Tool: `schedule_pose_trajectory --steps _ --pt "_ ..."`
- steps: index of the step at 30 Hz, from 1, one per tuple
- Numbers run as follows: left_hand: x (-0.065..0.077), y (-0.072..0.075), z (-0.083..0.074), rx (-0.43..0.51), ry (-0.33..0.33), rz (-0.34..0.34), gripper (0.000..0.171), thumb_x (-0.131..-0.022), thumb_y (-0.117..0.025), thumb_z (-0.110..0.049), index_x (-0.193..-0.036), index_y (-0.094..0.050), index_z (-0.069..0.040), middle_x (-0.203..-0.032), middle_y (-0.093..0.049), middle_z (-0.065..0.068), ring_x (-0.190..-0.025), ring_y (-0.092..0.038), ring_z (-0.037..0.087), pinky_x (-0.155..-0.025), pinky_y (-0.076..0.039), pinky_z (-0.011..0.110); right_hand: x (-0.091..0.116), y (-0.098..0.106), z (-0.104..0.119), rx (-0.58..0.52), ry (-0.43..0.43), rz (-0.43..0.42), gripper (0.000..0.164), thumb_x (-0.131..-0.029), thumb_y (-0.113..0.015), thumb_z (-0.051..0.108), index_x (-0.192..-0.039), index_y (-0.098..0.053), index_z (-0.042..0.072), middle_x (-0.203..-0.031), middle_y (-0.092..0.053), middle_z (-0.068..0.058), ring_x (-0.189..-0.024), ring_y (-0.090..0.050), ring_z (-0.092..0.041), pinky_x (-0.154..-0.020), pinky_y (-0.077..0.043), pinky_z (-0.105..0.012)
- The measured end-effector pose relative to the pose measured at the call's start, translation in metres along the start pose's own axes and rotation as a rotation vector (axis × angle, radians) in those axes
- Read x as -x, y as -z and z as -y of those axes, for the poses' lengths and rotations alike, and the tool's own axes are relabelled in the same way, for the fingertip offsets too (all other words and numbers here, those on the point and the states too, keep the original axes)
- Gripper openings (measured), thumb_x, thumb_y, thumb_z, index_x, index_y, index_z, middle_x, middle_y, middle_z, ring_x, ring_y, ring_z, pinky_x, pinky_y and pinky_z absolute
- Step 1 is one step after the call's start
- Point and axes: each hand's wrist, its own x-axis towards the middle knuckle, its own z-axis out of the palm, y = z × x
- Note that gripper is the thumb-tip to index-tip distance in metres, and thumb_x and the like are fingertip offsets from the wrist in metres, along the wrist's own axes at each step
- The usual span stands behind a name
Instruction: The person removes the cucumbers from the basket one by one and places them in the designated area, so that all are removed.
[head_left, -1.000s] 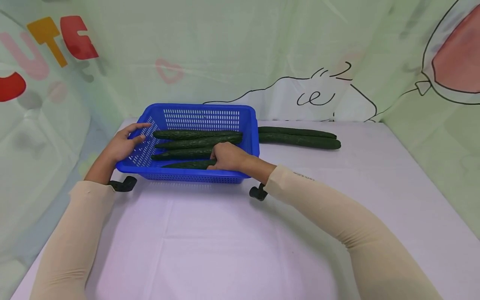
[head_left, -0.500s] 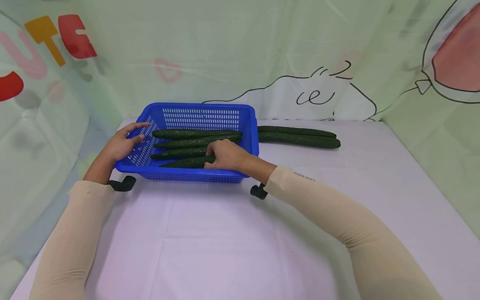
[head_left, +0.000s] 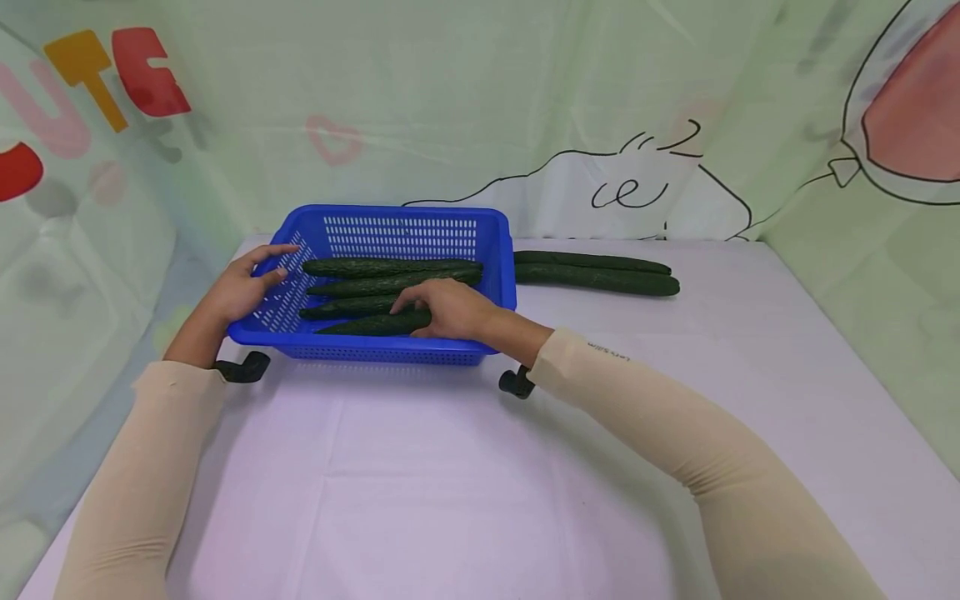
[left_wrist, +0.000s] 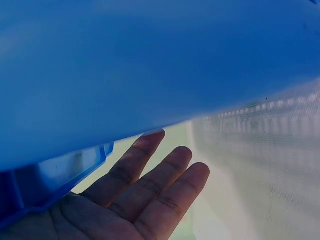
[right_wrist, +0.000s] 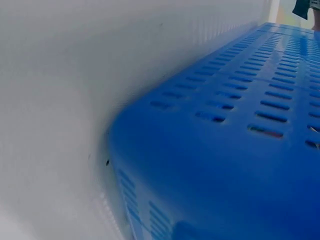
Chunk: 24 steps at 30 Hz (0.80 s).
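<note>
A blue plastic basket (head_left: pixel 401 210) with slotted walls stands on the table, several dark green cucumbers (head_left: pixel 367 267) lying side by side inside. My left hand (head_left: pixel 242 286) holds its left end, thumb and a finger over the rim. In the left wrist view, straight fingers (left_wrist: pixel 165 187) lie outside beneath the rim. My right hand (head_left: pixel 453 308) is inside at the front right, its fingers loosened and apart over the nearest cucumber (head_left: pixel 375 324). Only the basket's outer wall (right_wrist: pixel 200 150) shows in the right wrist view; the right fingers are out of sight there.
Two more cucumbers (head_left: pixel 600 278) lie on the table just right of the basket. A pale cloth (head_left: pixel 450 483) covers the tabletop. Printed curtains (head_left: pixel 450 100) hang close behind and at both sides. Black wrist-camera mounts (head_left: pixel 247 367) sit below each wrist.
My right fingers have loosened and spread from around the nearest cucumber, which now lies in the basket. The left hand and basket have stayed in place.
</note>
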Motion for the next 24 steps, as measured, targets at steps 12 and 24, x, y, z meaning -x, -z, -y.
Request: schedule_pose_trajectory --steps 12,24 --pt "0.0004 0.0003 -0.0002 0.002 0.008 0.002 0.049 -0.106 -0.040 -0.031 -0.154 -0.034 -0.026 -0.161 -0.021 0.024 -0.122 -0.052 0.046 -0.077 -0.053 0.035 0.0001 0.0005 0.0004 0.100 0.020 -0.003 0.041 -0.092 -0.070 0.029 -0.131 -0.064 0.020 -0.139 -0.061 -0.001 -0.127 -0.058 -0.021 -0.102 -0.048 -0.039" --pt "-0.0009 0.0004 0.0011 0.001 0.000 0.003 0.049 -0.106 -0.040 -0.031 -0.154 -0.034 -0.026 -0.161 -0.023 0.023 -0.122 -0.052 0.046 -0.077 -0.052 0.034 0.0042 0.0013 0.0037 0.207 0.018 -0.174 0.038 -0.093 -0.069 0.027 -0.131 -0.064 0.022 -0.131 -0.065 0.000 -0.115 -0.062 -0.024 -0.088 -0.045 -0.041"
